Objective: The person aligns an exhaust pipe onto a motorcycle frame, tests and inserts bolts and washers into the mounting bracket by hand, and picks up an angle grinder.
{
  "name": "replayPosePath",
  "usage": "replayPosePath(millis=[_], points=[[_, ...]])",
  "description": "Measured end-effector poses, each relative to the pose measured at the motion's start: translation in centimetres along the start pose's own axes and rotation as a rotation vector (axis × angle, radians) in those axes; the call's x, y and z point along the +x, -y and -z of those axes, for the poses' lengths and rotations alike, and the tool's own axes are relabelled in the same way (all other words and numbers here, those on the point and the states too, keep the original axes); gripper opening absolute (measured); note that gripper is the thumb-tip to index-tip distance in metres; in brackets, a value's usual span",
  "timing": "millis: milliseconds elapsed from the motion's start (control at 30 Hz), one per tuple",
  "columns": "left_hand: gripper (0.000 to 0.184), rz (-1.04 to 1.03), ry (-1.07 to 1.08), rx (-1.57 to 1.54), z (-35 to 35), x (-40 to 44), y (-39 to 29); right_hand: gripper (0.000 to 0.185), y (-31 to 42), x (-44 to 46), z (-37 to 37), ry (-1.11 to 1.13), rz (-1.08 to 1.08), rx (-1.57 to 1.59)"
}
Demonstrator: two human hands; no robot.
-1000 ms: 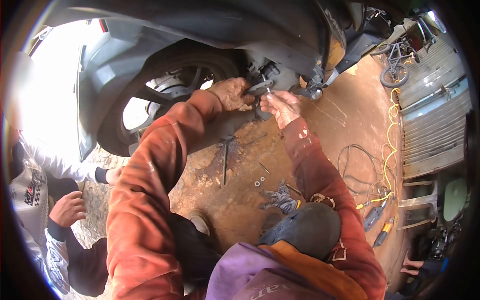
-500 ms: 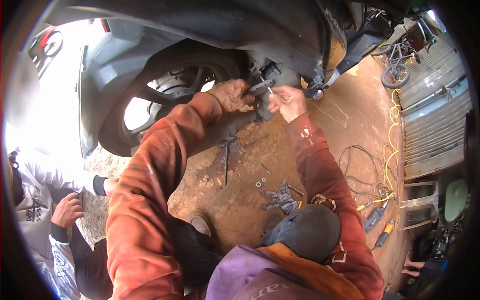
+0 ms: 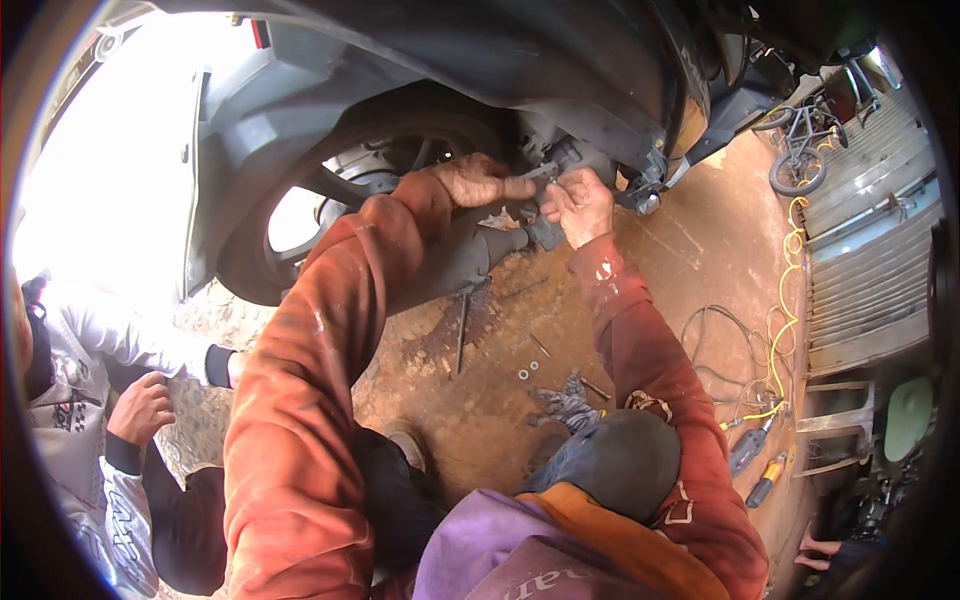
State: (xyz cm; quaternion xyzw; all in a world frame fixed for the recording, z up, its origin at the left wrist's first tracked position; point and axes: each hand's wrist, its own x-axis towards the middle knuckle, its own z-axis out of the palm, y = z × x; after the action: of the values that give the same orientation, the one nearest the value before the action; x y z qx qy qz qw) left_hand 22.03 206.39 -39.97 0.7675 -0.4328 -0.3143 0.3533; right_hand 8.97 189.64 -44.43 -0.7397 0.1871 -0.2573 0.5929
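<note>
My left hand [image 3: 478, 182] reaches in beside the motorbike's wheel [image 3: 240, 245], fingers closed at a grey metal bracket [image 3: 541, 172] under the dark bodywork. The index finger stretches along the bracket's lower edge. My right hand [image 3: 583, 207] faces it from the right, thumb and fingers pinched together close to the bracket's end. A small bright bolt showed in that pinch a moment ago; now the fingers mostly cover it. Below both hands runs a grey tubular part [image 3: 500, 240].
On the brown floor lie a metal rod [image 3: 462, 335], two washers [image 3: 523, 375] and a patterned glove [image 3: 568, 405]. Another person's hand [image 3: 142, 408] is at the left. Yellow cable [image 3: 797, 240], a power tool [image 3: 766, 482] and a bicycle [image 3: 800, 165] are at the right.
My right hand has brought the bolt up against the bracket, and its shank no longer shows. My left index finger has stretched rightward. The view has shifted slightly.
</note>
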Motion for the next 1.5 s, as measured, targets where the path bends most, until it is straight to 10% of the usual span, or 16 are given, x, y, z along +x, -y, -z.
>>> replayPosePath(millis=[200, 267, 767, 933, 1133, 1233, 1500], points=[[0.051, -0.142, 0.209, 0.225, 0.9, 5.5, 6.3, 0.033, 0.9, -1.2, 0.1, 0.03, -0.002, -0.035], [0.062, -0.03, -0.101, 0.497, 0.1, 2.3, 1.0, 0.038, 1.8, -1.3, 0.2, 0.051, -0.018, -0.022], [0.061, -0.134, -0.212, 0.451, -0.2, 6.4, 3.4, 0.028, 3.9, -5.8, 12.6, 0.205, -0.306, -0.164], [0.059, -0.248, 0.031, 0.376, 5.7, -9.3, -0.6, 0.027, 1.9, -6.1, 10.2, 0.32, -0.322, -0.222], [0.046, -0.127, -0.353, -0.124, 4.6, -32.6, 7.2, 0.027, -1.1, -5.1, 8.4, 0.472, -0.402, -0.227], [0.028, 0.303, -0.692, 0.261, -0.1, -36.6, 8.2, 0.028, -1.7, -3.8, 7.9, 0.519, -0.414, -0.292], [0.022, 0.129, -0.773, 0.564, -5.5, -36.3, 12.9, 0.081, 3.4, -1.4, 4.4, 0.541, 0.099, -0.776]])
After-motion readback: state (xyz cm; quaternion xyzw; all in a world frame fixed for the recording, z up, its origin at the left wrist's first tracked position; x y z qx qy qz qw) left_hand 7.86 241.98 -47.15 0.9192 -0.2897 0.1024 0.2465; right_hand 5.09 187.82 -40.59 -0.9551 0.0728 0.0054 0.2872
